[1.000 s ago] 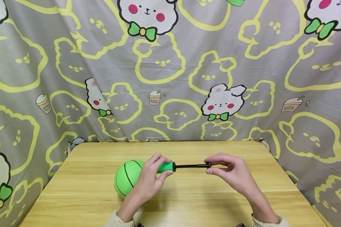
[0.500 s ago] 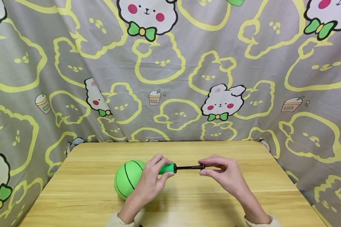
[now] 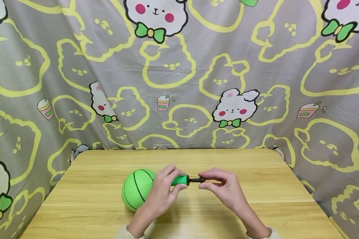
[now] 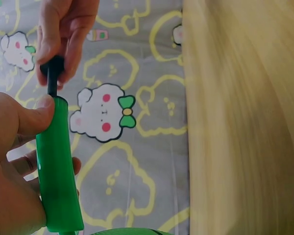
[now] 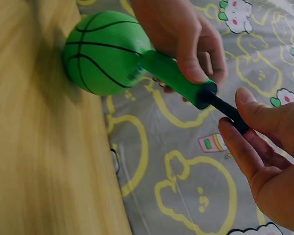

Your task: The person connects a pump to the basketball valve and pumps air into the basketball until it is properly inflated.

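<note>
A green ball with black basketball lines is at the left of the two hands. My left hand grips the green barrel of a hand pump, whose far end meets the ball in the right wrist view. From the barrel's black cap a short length of black rod sticks out to the right. My right hand pinches the black handle at the end of that rod between thumb and fingers. Part of the barrel is hidden behind the left hand in the head view.
Under the hands lies a light wood table. Along its back edge hangs a grey curtain printed with yellow outlines and white cartoon animals, which also runs down both sides.
My right hand has moved left, pushing the handle toward the barrel, so much less rod shows. My left hand, the barrel and the ball have shifted slightly right and toward me.
</note>
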The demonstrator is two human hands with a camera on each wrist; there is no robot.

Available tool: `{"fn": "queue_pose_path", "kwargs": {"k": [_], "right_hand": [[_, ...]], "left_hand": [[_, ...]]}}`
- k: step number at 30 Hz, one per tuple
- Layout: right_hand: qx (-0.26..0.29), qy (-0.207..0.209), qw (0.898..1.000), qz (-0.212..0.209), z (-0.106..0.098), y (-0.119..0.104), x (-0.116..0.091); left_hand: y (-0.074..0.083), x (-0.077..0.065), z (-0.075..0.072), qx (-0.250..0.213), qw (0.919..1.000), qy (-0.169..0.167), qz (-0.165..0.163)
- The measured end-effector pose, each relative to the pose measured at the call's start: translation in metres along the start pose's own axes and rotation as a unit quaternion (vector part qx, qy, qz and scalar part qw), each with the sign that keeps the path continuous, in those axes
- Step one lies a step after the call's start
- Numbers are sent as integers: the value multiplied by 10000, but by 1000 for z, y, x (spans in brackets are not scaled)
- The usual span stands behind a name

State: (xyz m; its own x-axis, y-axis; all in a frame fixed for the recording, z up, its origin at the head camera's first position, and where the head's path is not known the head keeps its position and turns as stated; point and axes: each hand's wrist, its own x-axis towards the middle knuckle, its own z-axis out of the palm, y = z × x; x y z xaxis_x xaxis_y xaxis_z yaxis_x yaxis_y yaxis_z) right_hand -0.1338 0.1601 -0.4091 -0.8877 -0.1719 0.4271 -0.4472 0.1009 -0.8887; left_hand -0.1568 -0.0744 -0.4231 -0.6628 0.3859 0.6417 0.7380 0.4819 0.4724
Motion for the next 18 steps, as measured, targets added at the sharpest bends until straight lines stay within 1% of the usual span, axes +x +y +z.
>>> {"fn": "queue_pose_path", "kwargs": {"k": [4, 8, 12, 18], "right_hand": [[9, -20, 10000, 62, 9, 4, -1], [-9, -47, 9998, 203, 11, 4, -2], [-81, -181, 9995, 264, 8, 1, -3], [-188, -439, 9985, 260, -2, -6, 0]], "left_hand": [[2, -1, 4, 50, 10000, -60, 43], [3, -1, 6, 47, 9999, -111, 63], [2, -2, 6, -50, 9999, -98, 72], [1, -2, 5, -159, 9997, -165, 15]]}}
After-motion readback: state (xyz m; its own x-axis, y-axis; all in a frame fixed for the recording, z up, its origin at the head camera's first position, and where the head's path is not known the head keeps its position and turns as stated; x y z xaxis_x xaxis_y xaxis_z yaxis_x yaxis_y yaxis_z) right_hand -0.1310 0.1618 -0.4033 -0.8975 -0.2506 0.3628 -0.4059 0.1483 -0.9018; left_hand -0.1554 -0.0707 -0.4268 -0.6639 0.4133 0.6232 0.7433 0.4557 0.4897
